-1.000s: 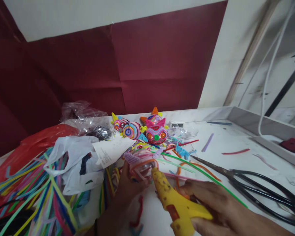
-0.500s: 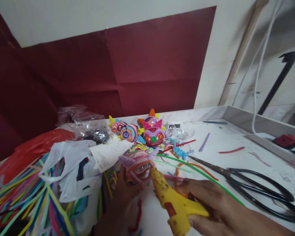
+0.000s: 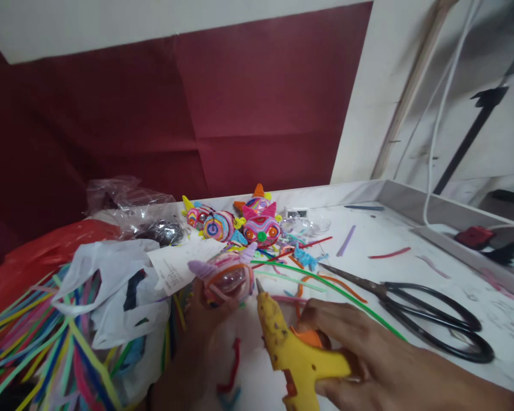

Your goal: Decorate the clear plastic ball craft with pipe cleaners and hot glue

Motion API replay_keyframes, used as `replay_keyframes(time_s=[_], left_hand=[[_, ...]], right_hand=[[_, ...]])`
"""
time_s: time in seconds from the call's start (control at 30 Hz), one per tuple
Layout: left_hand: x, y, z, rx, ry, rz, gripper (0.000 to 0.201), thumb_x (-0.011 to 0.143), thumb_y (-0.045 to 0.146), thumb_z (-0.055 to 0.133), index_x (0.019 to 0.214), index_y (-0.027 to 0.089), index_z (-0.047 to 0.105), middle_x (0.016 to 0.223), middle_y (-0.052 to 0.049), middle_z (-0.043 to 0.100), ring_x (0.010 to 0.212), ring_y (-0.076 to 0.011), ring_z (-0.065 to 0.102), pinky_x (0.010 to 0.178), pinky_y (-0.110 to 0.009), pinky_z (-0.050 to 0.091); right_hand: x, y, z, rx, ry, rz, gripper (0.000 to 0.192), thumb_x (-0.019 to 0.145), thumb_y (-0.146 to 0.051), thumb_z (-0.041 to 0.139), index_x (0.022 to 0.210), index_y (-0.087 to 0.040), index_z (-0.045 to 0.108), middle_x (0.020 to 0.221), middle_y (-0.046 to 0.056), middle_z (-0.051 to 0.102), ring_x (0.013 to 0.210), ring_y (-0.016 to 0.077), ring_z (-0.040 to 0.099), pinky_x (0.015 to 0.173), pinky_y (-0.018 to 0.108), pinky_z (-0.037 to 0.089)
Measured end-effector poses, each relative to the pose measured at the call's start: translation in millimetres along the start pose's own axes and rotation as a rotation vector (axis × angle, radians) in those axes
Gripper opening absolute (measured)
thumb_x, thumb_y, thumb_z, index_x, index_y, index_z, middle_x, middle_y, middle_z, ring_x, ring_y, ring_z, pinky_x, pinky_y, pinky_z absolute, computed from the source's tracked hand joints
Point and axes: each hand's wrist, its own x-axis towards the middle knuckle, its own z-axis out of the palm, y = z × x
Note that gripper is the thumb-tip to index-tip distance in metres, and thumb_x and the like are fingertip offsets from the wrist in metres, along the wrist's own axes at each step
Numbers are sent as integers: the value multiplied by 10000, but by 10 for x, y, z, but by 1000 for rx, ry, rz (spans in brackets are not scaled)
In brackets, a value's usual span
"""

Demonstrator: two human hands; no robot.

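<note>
Head view. The left hand (image 3: 199,337) holds a small clear plastic ball wrapped in pink and lilac pipe cleaners (image 3: 228,278) up over the white bench (image 3: 411,268); its grip pinches the ball from below and behind, fingertips partly hidden by the wrapping. The right hand (image 3: 368,357) is closed around the handle of a yellow hot-glue gun with an orange trigger (image 3: 293,348). The gun's nozzle sits just beside the ball's right edge, close but apparently not touching.

Judgement on the step in hand, gluing wrap to ball:
- Keep the nozzle tip on the seam where wrap meets plastic, not on bare plastic.
- Squeeze lightly; a small bead should hold, and excess would string.
- Left fingertips lie near the nozzle, so keep them behind the ball, clear of hot glue.
- Hold the ball steady until the glue takes.

Surroundings: finished multicoloured pipe-cleaner figures with pointed ears (image 3: 257,225) stand well behind the ball. Large black-handled scissors (image 3: 428,311) lie to the right, apart from both hands. A long green pipe cleaner (image 3: 325,285) runs across the bench between gun and scissors. A loose heap of coloured pipe cleaners (image 3: 38,342) and a white plastic bag (image 3: 107,285) lie at left.
</note>
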Motion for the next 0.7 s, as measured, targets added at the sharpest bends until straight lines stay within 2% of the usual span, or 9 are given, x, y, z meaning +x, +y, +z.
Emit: replay_keyframes(time_s=[0.1, 0.23, 0.37, 0.43, 0.5, 0.57, 0.63, 0.7], left_hand=[[20, 110, 65, -78, 55, 13, 592, 490, 217, 912, 1020, 234, 648, 979, -4, 755, 861, -174, 701, 773, -259, 557], [25, 204, 140, -156, 86, -19, 599, 442, 194, 920, 971, 219, 641, 886, 23, 751, 820, -155, 701, 760, -248, 555], [18, 189, 149, -163, 93, -49, 594, 424, 181, 931, 947, 206, 650, 873, 17, 754, 805, -159, 704, 751, -257, 557], [16, 172, 140, -168, 92, -48, 597, 413, 178, 938, 939, 202, 658, 864, 17, 756, 789, -149, 697, 734, -242, 554], [14, 160, 133, -178, 74, -30, 586, 426, 180, 941, 941, 204, 663, 868, 20, 757, 798, -141, 695, 743, -233, 552], [9, 152, 129, -185, 39, -13, 569, 460, 185, 936, 962, 211, 669, 899, 19, 759, 831, -143, 697, 768, -238, 553], [0, 142, 127, -186, 10, -1, 565, 483, 185, 929, 984, 212, 669, 948, 11, 761, 861, -149, 696, 793, -248, 552], [-8, 126, 124, -181, 8, -9, 587, 481, 182, 927, 1004, 211, 664, 966, 3, 762, 866, -154, 694, 802, -260, 551]], right_hand=[[-13, 48, 69, -14, -104, 35, 310, 721, -251, 735, 1018, -202, 662, 949, 68, 709, 865, 230, 682, 787, 325, 532], [-3, 151, 255, -27, -199, 11, 320, 729, -259, 743, 1032, -186, 670, 977, 74, 702, 868, 234, 669, 789, 335, 513], [17, 220, 421, -94, -226, -28, 306, 747, -282, 757, 1015, -157, 680, 977, 101, 694, 858, 247, 650, 795, 351, 506], [25, 235, 432, -86, -231, -74, 327, 764, -364, 773, 1000, -153, 691, 958, 103, 691, 862, 251, 641, 811, 360, 505], [45, 254, 386, -36, -215, -112, 386, 798, -477, 753, 1002, -154, 701, 977, 105, 690, 884, 248, 640, 822, 359, 507], [91, 301, 309, -7, -153, -114, 369, 877, -497, 676, 1028, -162, 705, 1038, 117, 691, 940, 241, 644, 860, 354, 506], [168, 385, 244, -69, -59, -74, 268, 972, -387, 561, 1031, -170, 708, 1054, 127, 691, 987, 235, 642, 901, 357, 499], [272, 492, 219, -191, 9, -12, 240, 986, -285, 514, 1033, -154, 709, 993, 133, 690, 950, 236, 650, 862, 353, 511]])
